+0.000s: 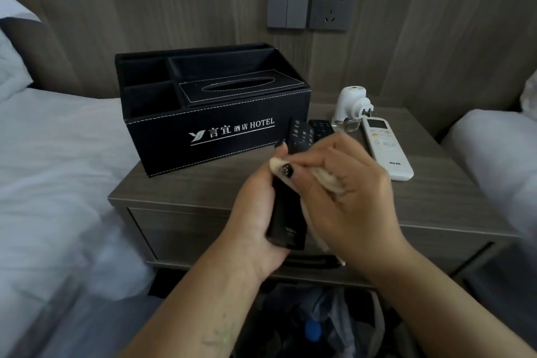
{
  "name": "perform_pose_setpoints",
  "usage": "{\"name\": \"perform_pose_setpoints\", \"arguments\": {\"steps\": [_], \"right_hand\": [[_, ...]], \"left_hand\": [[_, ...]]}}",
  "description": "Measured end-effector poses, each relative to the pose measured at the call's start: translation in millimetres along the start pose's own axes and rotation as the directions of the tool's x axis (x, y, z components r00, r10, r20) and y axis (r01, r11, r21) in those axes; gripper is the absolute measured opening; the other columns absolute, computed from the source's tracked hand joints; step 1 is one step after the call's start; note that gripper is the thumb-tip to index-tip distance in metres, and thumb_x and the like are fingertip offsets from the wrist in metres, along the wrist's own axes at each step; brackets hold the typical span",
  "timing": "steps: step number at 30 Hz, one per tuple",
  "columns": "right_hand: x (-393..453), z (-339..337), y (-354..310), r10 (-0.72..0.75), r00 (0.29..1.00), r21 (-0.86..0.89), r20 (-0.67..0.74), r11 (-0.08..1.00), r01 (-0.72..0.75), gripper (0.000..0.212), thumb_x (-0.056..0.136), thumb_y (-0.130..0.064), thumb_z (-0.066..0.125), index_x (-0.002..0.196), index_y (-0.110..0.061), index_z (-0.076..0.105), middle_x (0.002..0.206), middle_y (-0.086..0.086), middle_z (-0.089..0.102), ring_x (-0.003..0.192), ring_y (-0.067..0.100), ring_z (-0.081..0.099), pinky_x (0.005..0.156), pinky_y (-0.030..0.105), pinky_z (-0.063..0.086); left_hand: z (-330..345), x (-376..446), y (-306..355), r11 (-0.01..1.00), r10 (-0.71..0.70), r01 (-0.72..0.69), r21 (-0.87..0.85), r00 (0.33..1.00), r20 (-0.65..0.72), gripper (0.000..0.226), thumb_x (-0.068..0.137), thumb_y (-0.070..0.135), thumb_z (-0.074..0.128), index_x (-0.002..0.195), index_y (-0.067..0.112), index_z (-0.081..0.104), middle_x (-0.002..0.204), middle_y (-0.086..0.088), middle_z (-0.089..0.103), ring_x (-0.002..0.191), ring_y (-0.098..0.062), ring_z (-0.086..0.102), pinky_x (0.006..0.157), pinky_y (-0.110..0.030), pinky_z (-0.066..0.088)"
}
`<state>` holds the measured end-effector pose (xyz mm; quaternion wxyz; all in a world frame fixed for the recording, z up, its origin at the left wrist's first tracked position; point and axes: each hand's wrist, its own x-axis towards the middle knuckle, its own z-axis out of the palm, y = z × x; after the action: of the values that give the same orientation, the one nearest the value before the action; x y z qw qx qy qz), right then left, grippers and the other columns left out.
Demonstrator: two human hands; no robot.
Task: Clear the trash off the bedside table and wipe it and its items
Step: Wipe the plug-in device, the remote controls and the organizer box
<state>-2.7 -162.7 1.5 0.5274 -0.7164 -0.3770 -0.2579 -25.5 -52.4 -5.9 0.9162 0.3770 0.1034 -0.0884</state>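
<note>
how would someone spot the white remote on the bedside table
Start at the black hotel box on the bedside table. Look right, past the black remote lying flat, to the table's right side. The white remote lies there, in front of a white plug-in device: it is long, flat and has a small screen.

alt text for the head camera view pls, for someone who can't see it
The left hand holds a long black remote control above a grey-brown wooden bedside table while the right hand rubs it with a crumpled cream cloth. On the table sit a black leather hotel tissue-box organiser, a second black remote, a white remote and a white plug-in device.
</note>
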Motion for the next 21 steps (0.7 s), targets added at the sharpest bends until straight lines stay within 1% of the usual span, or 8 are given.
{"name": "perform_pose_setpoints", "arguments": {"steps": [2,5,7,11,14,17,19,21], "right_hand": [[-8,7,-2,-0.007,0.999,0.015,0.037,1.0,0.006,0.006,0.085,0.0,0.071,0.091,-0.001,0.073,0.085,0.004,0.059,0.076,0.009,0.06,0.069,0.016,0.046],[-23,16,-8,-0.034,0.989,0.085,0.147,0.996,0.022,0.007,0.086,-0.001,0.068,0.091,0.0,0.072,0.086,0.002,0.058,0.075,0.006,0.058,0.07,0.013,0.043],[-18,12,-12,-0.04,0.978,0.142,0.207,0.99,0.01,0.008,0.086,-0.004,0.069,0.092,-0.002,0.074,0.086,0.0,0.059,0.074,0.006,0.059,0.07,0.013,0.044],[-3,6,-10,-0.002,0.991,0.115,0.131,0.993,-0.014,0.009,0.087,-0.006,0.07,0.094,-0.005,0.074,0.088,0.002,0.06,0.08,0.011,0.061,0.071,0.018,0.048],[-17,12,-14,-0.071,0.982,0.107,0.175,0.993,0.053,0.016,0.089,-0.005,0.065,0.104,-0.003,0.07,0.095,0.002,0.056,0.085,0.009,0.059,0.073,0.021,0.049],[-19,8,-12,-0.139,0.979,0.036,0.15,0.99,0.136,0.014,0.092,-0.007,0.062,0.103,-0.005,0.069,0.095,0.002,0.059,0.086,0.009,0.059,0.072,0.023,0.049],[-10,1,-6,0.025,0.999,0.031,-0.032,0.999,-0.024,0.011,0.093,-0.01,0.059,0.099,-0.012,0.068,0.091,-0.002,0.063,0.085,0.005,0.06,0.074,0.017,0.045],[-7,-2,-1,0.363,0.915,0.199,-0.173,0.923,-0.329,0.012,0.093,-0.015,0.057,0.094,-0.022,0.066,0.084,-0.013,0.067,0.079,0.0,0.063,0.068,0.015,0.046]], "left_hand": [[-3,0,4,1.0,-0.007,0.007,0.005,1.0,-0.018,0.05,0.084,0.057,0.058,0.074,0.013,0.081,0.076,-0.007,0.074,0.067,-0.02,0.073,0.055,-0.028,0.057],[-9,2,15,0.999,0.041,-0.041,-0.008,0.997,-0.058,0.049,0.086,0.057,0.056,0.098,0.016,0.079,0.081,-0.004,0.072,0.065,-0.016,0.071,0.058,-0.027,0.058],[-10,3,16,0.997,0.044,-0.047,-0.056,0.998,-0.05,0.049,0.089,0.056,0.054,0.098,0.014,0.079,0.077,-0.003,0.07,0.062,-0.015,0.069,0.057,-0.027,0.058],[-10,-1,12,0.999,0.034,-0.033,-0.043,0.999,0.035,0.048,0.088,0.055,0.054,0.088,0.015,0.081,0.082,-0.006,0.075,0.073,-0.021,0.074,0.067,-0.035,0.061],[-9,0,17,0.989,0.141,-0.139,-0.044,0.989,0.041,0.049,0.092,0.053,0.05,0.111,0.014,0.074,0.08,-0.002,0.069,0.063,-0.014,0.067,0.058,-0.026,0.057],[-8,2,20,0.963,0.265,-0.263,-0.064,0.964,0.015,0.049,0.089,0.052,0.05,0.113,0.014,0.071,0.078,0.001,0.064,0.06,-0.01,0.058,0.056,-0.022,0.052],[-7,0,17,0.941,0.338,-0.335,-0.055,0.94,0.055,0.047,0.092,0.053,0.046,0.098,0.018,0.077,0.077,0.001,0.069,0.065,-0.011,0.065,0.059,-0.026,0.055],[-3,-2,12,0.915,0.402,-0.398,-0.065,0.912,0.083,0.046,0.093,0.05,0.045,0.101,0.017,0.076,0.088,-0.001,0.072,0.079,-0.015,0.068,0.069,-0.031,0.058]]}}
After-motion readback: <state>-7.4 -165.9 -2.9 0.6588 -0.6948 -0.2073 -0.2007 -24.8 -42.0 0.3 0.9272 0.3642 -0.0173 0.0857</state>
